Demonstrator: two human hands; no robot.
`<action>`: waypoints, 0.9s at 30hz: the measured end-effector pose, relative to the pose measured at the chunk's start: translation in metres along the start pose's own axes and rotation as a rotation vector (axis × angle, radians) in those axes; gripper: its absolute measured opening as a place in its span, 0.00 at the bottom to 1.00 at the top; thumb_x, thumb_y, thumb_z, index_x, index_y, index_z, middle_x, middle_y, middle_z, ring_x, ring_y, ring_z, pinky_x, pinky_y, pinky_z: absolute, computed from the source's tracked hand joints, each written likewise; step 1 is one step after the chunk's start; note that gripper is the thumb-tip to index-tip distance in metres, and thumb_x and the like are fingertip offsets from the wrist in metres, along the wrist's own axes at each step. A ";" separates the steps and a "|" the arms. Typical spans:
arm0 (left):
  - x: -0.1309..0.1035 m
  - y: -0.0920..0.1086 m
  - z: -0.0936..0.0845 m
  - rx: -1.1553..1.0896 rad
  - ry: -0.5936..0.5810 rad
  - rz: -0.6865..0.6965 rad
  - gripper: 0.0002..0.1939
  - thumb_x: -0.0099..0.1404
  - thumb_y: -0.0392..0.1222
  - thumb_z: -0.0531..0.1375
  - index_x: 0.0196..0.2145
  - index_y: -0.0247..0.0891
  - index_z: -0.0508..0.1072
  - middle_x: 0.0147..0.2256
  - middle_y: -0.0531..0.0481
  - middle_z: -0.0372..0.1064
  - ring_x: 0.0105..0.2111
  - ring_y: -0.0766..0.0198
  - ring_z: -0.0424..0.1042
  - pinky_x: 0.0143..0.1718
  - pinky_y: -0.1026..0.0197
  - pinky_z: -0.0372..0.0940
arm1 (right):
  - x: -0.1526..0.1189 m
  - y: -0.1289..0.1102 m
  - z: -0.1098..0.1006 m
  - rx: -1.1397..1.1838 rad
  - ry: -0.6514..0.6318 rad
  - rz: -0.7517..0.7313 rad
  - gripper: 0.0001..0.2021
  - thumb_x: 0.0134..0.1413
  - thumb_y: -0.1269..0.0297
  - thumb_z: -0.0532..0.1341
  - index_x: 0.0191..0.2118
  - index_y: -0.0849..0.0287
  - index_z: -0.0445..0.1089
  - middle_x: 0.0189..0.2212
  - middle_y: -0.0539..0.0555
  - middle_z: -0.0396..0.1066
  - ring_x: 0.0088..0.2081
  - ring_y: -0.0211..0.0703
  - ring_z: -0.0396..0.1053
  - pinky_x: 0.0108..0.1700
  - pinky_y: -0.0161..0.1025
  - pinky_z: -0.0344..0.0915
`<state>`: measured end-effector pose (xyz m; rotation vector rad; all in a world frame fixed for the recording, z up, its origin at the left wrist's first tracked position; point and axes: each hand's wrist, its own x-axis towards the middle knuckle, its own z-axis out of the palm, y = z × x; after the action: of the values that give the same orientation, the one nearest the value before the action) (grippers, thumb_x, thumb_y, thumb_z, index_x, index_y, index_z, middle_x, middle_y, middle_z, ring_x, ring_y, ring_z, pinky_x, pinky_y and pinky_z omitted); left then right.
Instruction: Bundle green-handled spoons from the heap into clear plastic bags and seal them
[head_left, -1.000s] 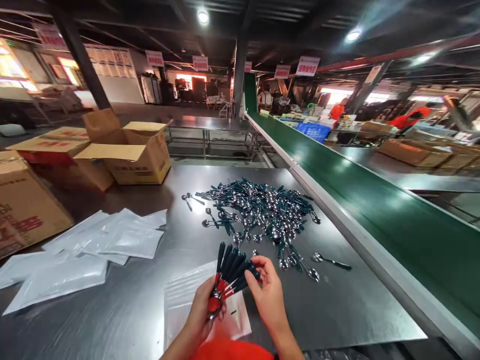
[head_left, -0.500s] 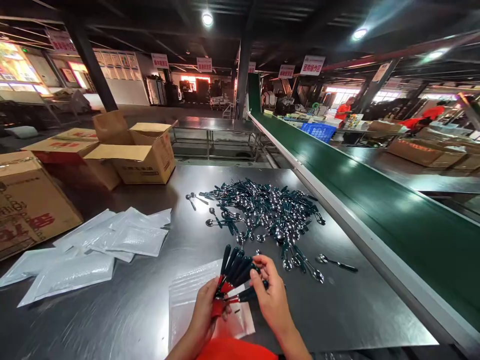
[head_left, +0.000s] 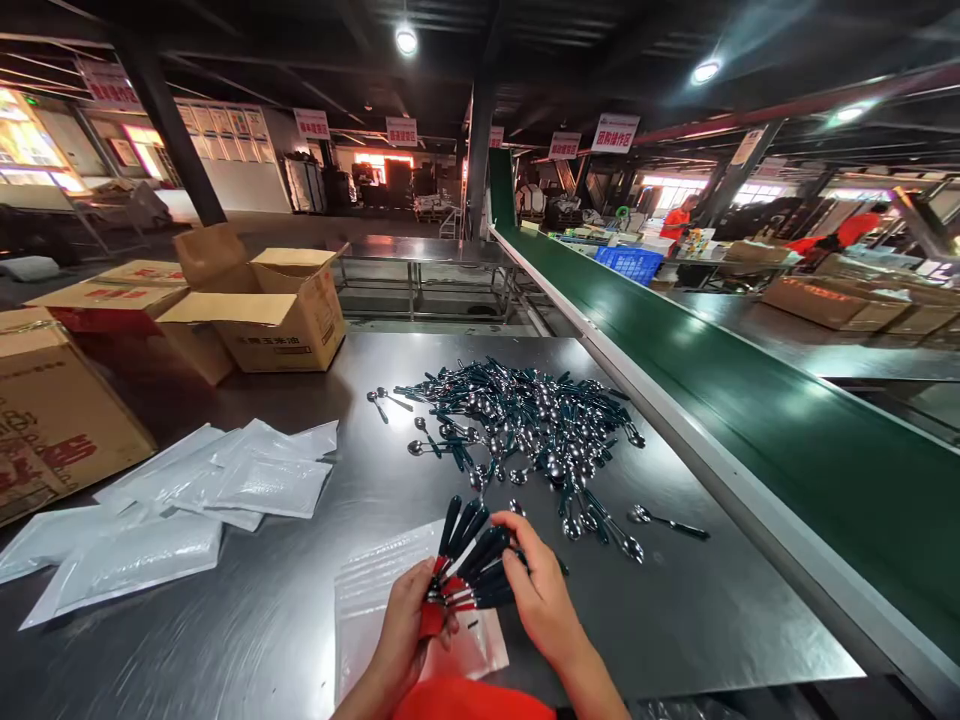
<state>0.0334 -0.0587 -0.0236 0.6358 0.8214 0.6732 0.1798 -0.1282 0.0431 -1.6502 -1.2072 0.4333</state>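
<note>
My left hand (head_left: 411,612) is closed round the lower ends of a fanned bunch of dark-handled spoons (head_left: 487,555). Their metal ends are mostly hidden, and some red shows among them. At the bunch's right side, my right hand (head_left: 541,590) has its thumb and fingers curled on the handles. Under the hands lies a stack of clear plastic bags (head_left: 375,580) with a pale sheet at its right. Beyond the hands, a big heap of spoons (head_left: 525,410) with dark green handles covers the table's middle. One loose spoon (head_left: 667,521) rests to the right.
White padded mailers (head_left: 150,550) are piled on the metal table's left. Cardboard boxes (head_left: 274,335) stand behind them, one with open flaps. A green conveyor belt (head_left: 720,350) runs along the right side. Farther off are a blue crate (head_left: 628,264) and people in orange.
My right hand has shifted slightly left along the bunch. The handles are spread differently, with the lower ones gathered closer to the others. The view has turned a little to the right.
</note>
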 end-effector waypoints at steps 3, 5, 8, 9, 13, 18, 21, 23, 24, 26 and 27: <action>-0.001 0.000 0.000 0.010 0.003 -0.002 0.26 0.45 0.61 0.68 0.27 0.35 0.69 0.19 0.52 0.68 0.13 0.66 0.66 0.09 0.68 0.56 | 0.002 -0.003 0.000 -0.065 0.036 -0.030 0.09 0.58 0.60 0.52 0.38 0.56 0.66 0.32 0.51 0.71 0.32 0.41 0.68 0.35 0.35 0.64; -0.001 -0.001 0.000 0.016 0.004 -0.003 0.26 0.45 0.61 0.67 0.27 0.35 0.68 0.20 0.53 0.67 0.13 0.66 0.66 0.09 0.68 0.55 | 0.003 -0.003 0.001 -0.106 0.071 -0.039 0.08 0.58 0.61 0.51 0.31 0.55 0.63 0.26 0.49 0.67 0.28 0.39 0.66 0.32 0.34 0.62; -0.002 -0.002 -0.002 0.039 -0.007 0.000 0.26 0.47 0.61 0.67 0.28 0.35 0.68 0.21 0.53 0.67 0.14 0.67 0.67 0.10 0.68 0.55 | 0.002 0.000 0.000 -0.176 0.067 -0.066 0.07 0.55 0.67 0.48 0.30 0.55 0.61 0.25 0.48 0.66 0.27 0.39 0.65 0.30 0.35 0.60; -0.002 -0.002 -0.002 0.051 -0.010 -0.001 0.25 0.47 0.61 0.67 0.27 0.35 0.68 0.21 0.53 0.68 0.14 0.67 0.67 0.10 0.68 0.56 | 0.001 0.001 0.000 -0.194 0.057 -0.069 0.07 0.55 0.68 0.48 0.32 0.55 0.62 0.26 0.49 0.67 0.27 0.39 0.66 0.30 0.35 0.60; -0.002 -0.003 -0.005 0.090 -0.015 -0.013 0.24 0.48 0.62 0.66 0.25 0.37 0.66 0.20 0.53 0.68 0.14 0.66 0.67 0.10 0.68 0.56 | -0.002 0.003 -0.001 -0.205 0.013 -0.045 0.14 0.62 0.61 0.47 0.50 0.56 0.61 0.26 0.47 0.69 0.24 0.39 0.68 0.28 0.35 0.60; -0.002 -0.005 -0.005 0.123 -0.047 0.021 0.24 0.50 0.61 0.65 0.24 0.37 0.64 0.18 0.54 0.67 0.13 0.66 0.66 0.10 0.68 0.56 | 0.000 0.002 0.001 -0.250 0.051 -0.035 0.14 0.61 0.55 0.51 0.45 0.54 0.67 0.32 0.51 0.73 0.33 0.43 0.72 0.33 0.36 0.64; -0.003 -0.004 -0.004 0.133 -0.035 0.006 0.23 0.51 0.61 0.64 0.25 0.37 0.64 0.19 0.53 0.69 0.15 0.66 0.67 0.10 0.69 0.55 | 0.000 0.001 0.002 -0.225 0.044 -0.136 0.11 0.61 0.60 0.50 0.32 0.55 0.66 0.28 0.52 0.70 0.31 0.42 0.69 0.33 0.36 0.63; -0.003 -0.003 -0.004 0.147 -0.030 -0.016 0.23 0.51 0.60 0.64 0.26 0.37 0.64 0.19 0.52 0.70 0.15 0.66 0.68 0.10 0.69 0.55 | -0.002 0.001 0.003 -0.220 0.009 -0.206 0.12 0.61 0.62 0.48 0.29 0.55 0.64 0.25 0.50 0.66 0.28 0.40 0.66 0.31 0.36 0.62; -0.004 -0.002 -0.004 0.157 -0.035 -0.028 0.23 0.51 0.61 0.65 0.26 0.37 0.64 0.19 0.53 0.69 0.16 0.66 0.68 0.10 0.70 0.54 | -0.003 0.002 0.004 -0.218 0.002 -0.213 0.12 0.61 0.63 0.48 0.29 0.55 0.63 0.25 0.50 0.66 0.27 0.40 0.66 0.31 0.36 0.62; -0.003 -0.002 -0.005 0.188 -0.055 -0.046 0.24 0.50 0.61 0.65 0.25 0.37 0.64 0.19 0.53 0.69 0.15 0.67 0.67 0.09 0.71 0.53 | -0.005 0.005 0.006 -0.197 0.036 -0.162 0.09 0.61 0.64 0.48 0.37 0.56 0.64 0.30 0.52 0.70 0.31 0.41 0.70 0.34 0.37 0.64; -0.003 -0.001 -0.006 0.206 -0.062 -0.051 0.24 0.49 0.61 0.65 0.24 0.37 0.63 0.18 0.54 0.68 0.13 0.68 0.66 0.09 0.71 0.53 | -0.006 0.007 0.007 -0.180 0.060 -0.117 0.11 0.61 0.63 0.48 0.44 0.57 0.63 0.35 0.55 0.72 0.35 0.43 0.71 0.37 0.37 0.66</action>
<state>0.0273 -0.0607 -0.0263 0.8151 0.8528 0.5239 0.1753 -0.1298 0.0324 -1.7204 -1.3211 0.2049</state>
